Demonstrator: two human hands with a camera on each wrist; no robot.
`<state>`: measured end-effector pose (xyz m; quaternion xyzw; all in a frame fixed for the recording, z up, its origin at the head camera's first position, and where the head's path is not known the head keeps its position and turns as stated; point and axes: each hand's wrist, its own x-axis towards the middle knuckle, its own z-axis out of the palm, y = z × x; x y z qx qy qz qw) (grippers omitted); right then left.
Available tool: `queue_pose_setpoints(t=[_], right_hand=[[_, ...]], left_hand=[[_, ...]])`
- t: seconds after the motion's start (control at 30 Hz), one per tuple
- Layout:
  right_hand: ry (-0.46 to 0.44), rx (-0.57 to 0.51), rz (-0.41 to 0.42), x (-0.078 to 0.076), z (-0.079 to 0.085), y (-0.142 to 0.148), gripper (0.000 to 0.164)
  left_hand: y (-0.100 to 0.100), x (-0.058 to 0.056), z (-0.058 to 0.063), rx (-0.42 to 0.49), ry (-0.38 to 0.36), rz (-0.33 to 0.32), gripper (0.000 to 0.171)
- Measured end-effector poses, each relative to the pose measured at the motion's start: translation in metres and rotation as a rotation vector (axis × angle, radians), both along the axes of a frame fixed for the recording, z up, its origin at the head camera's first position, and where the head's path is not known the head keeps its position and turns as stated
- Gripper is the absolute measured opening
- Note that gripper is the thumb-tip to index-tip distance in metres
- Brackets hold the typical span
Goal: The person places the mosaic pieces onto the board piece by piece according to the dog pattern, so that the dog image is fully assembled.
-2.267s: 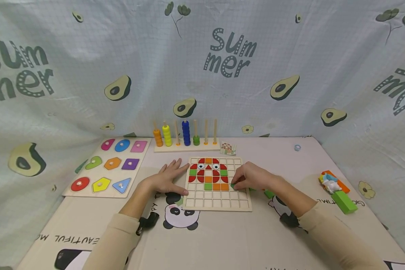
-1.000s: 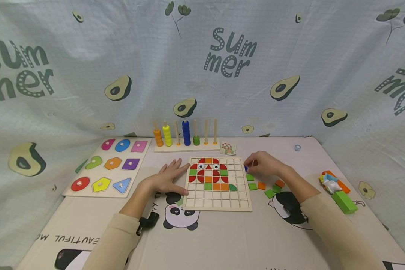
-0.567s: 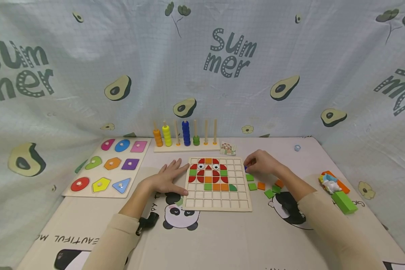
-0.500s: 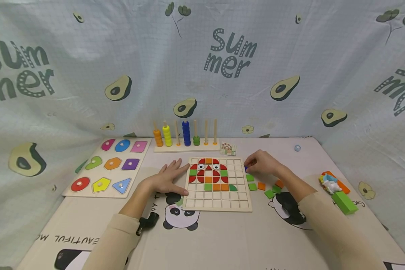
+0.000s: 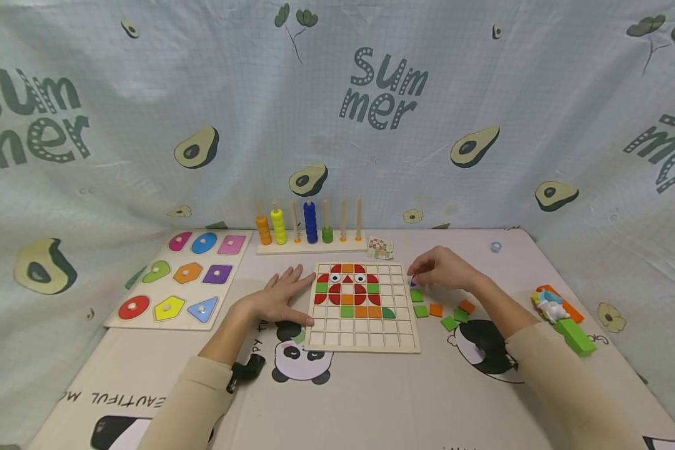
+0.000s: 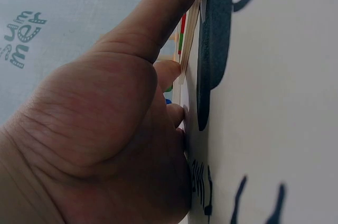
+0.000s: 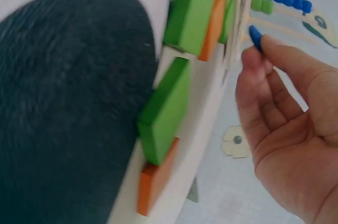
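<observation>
A wooden grid board (image 5: 337, 342) lies mid-table, with red, orange, green and eye-marked tiles forming a pattern in its upper left part. My left hand (image 5: 278, 299) lies spread at the board's left side, and the thumb (image 6: 158, 15) touches its edge. Just beyond the board's right edge, my right hand (image 5: 441, 269) pinches a small blue tile (image 7: 255, 38) between thumb and fingers. A green quarter-round tile (image 5: 389, 312) sits in the board at the right end of a row of green and orange squares.
Loose green tiles (image 5: 421, 310) and orange tiles (image 5: 435, 310) lie right of the board. Behind stand a peg stacker (image 5: 312, 248) and a small pattern card (image 5: 380, 247). A shape puzzle (image 5: 169, 322) is at left; a green block (image 5: 574, 337) and small toys (image 5: 550, 306) at right.
My right hand has left the green quarter-round tile in the board and moved up and right to the blue tile, which it has lifted slightly. The left hand has stayed still.
</observation>
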<state>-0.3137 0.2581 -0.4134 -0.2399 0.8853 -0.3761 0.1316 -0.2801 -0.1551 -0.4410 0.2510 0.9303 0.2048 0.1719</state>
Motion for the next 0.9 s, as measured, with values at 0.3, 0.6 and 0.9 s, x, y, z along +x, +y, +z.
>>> queue_pose_setpoints(t=[0.3, 0.6, 0.9], right_hand=[[-0.096, -0.014, 0.273, 0.022, 0.005, -0.017, 0.006], [-0.059, 0.107, 0.337, 0.032, -0.004, -0.031, 0.004], [-0.016, 0.130, 0.392, 0.033, -0.002, -0.032, 0.011]], left_hand=[[-0.001, 0.000, 0.000, -0.006, 0.001, 0.001, 0.105], [-0.001, 0.000, 0.000, -0.001, -0.004, -0.003, 0.105], [0.000, 0.000, -0.001, 0.005, -0.006, -0.004, 0.106]])
